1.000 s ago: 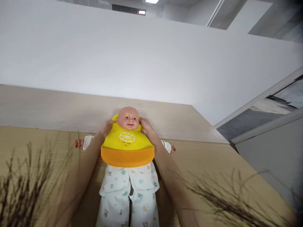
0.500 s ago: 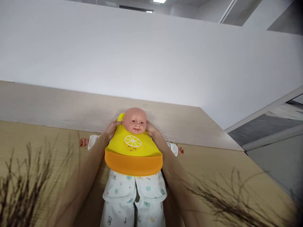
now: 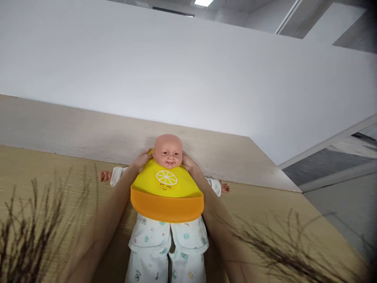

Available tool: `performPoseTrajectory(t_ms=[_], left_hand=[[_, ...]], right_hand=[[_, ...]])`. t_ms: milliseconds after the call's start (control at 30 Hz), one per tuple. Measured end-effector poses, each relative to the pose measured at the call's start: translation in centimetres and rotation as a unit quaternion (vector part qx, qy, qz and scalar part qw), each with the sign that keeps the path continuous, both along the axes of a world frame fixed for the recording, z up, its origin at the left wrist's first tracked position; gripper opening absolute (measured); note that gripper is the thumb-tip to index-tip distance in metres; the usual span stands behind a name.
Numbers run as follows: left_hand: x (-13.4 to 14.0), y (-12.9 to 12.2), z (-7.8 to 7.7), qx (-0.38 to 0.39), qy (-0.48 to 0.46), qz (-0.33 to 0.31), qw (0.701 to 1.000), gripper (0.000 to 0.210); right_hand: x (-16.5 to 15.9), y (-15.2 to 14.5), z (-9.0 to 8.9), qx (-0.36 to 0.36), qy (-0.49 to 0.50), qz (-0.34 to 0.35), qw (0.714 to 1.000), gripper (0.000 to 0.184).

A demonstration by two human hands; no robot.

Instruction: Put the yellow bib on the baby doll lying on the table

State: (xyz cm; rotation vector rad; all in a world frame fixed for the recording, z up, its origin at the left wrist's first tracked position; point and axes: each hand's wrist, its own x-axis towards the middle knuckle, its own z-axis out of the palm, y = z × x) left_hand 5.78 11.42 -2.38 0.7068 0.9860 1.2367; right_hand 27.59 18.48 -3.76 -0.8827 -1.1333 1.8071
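While we look down from above, nearest to us are dark, thin strands (image 3: 32, 236), blurred at left and right; we cannot tell what they are. Between our forearms (image 3: 108, 208), a doll (image 3: 168, 145) lies on its back on the desk (image 3: 259, 204), the legs toward our side and the head toward the far edge. White clothes (image 3: 149, 237) with small coloured prints cover its legs. Higher up, a yellow bib (image 3: 151, 177) covers the chest; its orange pocket (image 3: 167, 207) is at the lower end, and a white citrus slice (image 3: 166, 177) is printed above it. Two small doll arms (image 3: 117, 176) in white sleeves are stretched out, one toward the right edge of the desk, one to the opposite side. At the doll's neck are our hands. The left hand (image 3: 142, 160) has bent fingers and touches the neck part of the bib; the right hand (image 3: 188, 161) is just beside the head, and its fingertips are hidden behind it. We cannot tell if they are grasping the bib or only resting there. Past the head, a paler wooden strip (image 3: 73, 129) runs along the far edge. Beyond it stands a white partition (image 3: 188, 74), and farthest we see a bright ceiling light (image 3: 203, 2).
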Motion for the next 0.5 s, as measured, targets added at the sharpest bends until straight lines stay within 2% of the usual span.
performPoseTrajectory(t_ms=[200,333,400,500], left_hand=[[-0.33,-0.19,-0.16,0.026,-0.046,-0.012,0.999,0.105],[-0.48,-0.41,0.07,0.033,-0.074,0.031,0.996,0.137],[-0.5,-0.46,0.25,0.037,-0.082,0.041,0.995,0.141],[-0.49,-0.47,0.46,0.044,-0.09,0.04,0.994,0.13]], right_hand=[[-0.56,-0.04,-0.14,0.024,0.017,0.001,1.0,0.031],[-0.51,0.27,-0.49,0.025,0.023,0.01,0.999,0.033],[-0.44,0.35,-0.54,0.018,0.018,0.013,1.0,0.032],[-0.45,0.23,-0.36,0.003,0.009,0.018,1.0,0.031]])
